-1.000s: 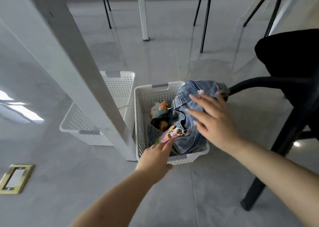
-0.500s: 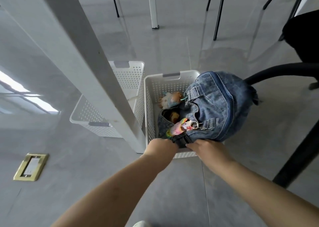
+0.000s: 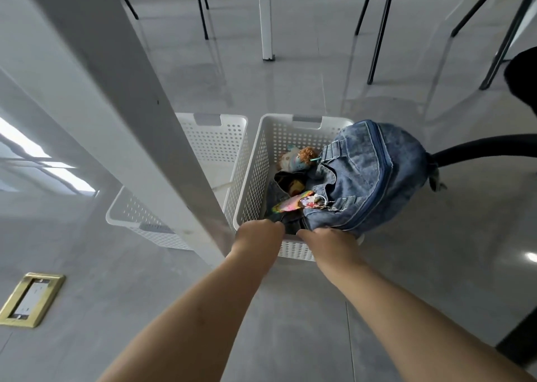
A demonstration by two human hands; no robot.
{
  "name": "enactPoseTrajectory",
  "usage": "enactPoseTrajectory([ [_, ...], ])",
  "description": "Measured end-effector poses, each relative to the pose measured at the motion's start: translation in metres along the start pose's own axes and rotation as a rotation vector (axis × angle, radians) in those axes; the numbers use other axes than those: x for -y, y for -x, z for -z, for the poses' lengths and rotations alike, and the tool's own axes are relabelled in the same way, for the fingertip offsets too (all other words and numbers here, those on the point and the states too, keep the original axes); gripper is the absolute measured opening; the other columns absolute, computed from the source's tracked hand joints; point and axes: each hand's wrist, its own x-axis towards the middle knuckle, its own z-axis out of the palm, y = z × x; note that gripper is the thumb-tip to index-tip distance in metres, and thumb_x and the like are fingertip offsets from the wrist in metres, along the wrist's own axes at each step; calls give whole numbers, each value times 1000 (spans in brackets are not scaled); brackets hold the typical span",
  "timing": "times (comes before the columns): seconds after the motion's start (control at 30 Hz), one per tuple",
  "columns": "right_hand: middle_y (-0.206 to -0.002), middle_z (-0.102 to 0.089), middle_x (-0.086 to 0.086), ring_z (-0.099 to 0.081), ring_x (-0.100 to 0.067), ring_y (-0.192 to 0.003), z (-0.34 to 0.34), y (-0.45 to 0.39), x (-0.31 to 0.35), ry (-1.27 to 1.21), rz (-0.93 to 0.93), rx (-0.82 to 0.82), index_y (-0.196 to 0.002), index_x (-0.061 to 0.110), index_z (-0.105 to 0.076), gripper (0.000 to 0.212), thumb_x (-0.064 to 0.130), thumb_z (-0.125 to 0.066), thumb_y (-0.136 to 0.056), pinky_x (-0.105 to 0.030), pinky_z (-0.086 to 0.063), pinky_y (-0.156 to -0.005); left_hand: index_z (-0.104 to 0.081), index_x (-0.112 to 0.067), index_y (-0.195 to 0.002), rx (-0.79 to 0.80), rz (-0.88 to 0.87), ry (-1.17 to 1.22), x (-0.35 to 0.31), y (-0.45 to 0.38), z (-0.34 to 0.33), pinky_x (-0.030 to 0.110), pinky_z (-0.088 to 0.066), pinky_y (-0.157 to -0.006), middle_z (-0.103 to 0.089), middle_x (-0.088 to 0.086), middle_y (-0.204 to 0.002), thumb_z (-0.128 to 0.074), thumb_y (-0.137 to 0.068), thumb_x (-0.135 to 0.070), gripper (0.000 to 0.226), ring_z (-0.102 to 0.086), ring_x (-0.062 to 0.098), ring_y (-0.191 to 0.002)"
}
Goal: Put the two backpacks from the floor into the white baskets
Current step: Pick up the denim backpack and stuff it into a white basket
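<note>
Overhead, a white table leg [image 3: 122, 114] slants across the view from ten o'clock. Behind it at nine o'clock sits one white basket [image 3: 203, 160], seemingly bare. Touching it at centre, the second basket [image 3: 261, 160] holds the denim backpack [image 3: 369, 175], which bulges over the rim toward three o'clock, its long axis running from seven to one o'clock. Plush charms [image 3: 299, 158] hang inside. Both hands meet at its near end: left hand [image 3: 258, 236] and right hand [image 3: 328, 242] curl over dark fabric there, though whether the fingers actually clench it cannot be told. The bag lies at twelve o'clock from them, equally near both.
</note>
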Motion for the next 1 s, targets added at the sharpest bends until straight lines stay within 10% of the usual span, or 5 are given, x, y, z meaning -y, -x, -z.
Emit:
enactPoseTrajectory([
  [0.1,-37,-51,-2,-50,-21,-27,-8,0,-1,-42,-24,-16,-58,24,-65,35,22,-86,-30,-17,-24,-39,-49,-12,-121,12,-13,-11,1,2,-2,33,-50,-76,-64,6,-116,-51,-91,-4,31,-64,29,-106],
  [0.5,-40,-55,-2,-56,-20,-33,-8,4,0,-48,40,-34,-61,23,-65,37,13,-85,-32,-22,-36,-31,-50,-13,-119,46,39,105,-1,8,-3,35,-49,-74,-61,5,-116,-54,-90,-10,29,-63,28,-106],
  [0.7,-119,-60,-7,-57,-32,-112,6,12,-3,-179,-21,99,-124,21,-54,43,8,-57,-84,-41,-50,-81,-47,-18,-130,18,132,564,-10,31,-7,40,-45,-94,-50,5,-131,-59,-85,-25,47,-48,28,-122],
  [1.0,-132,-50,-4,-47,-28,-122,125,85,14,-192,53,232,-130,20,-51,43,17,-57,-87,-41,-46,-94,-42,-26,-141,82,156,813,-12,123,66,39,-41,-102,-45,4,-143,-59,-88,-18,56,-44,28,-130],
])
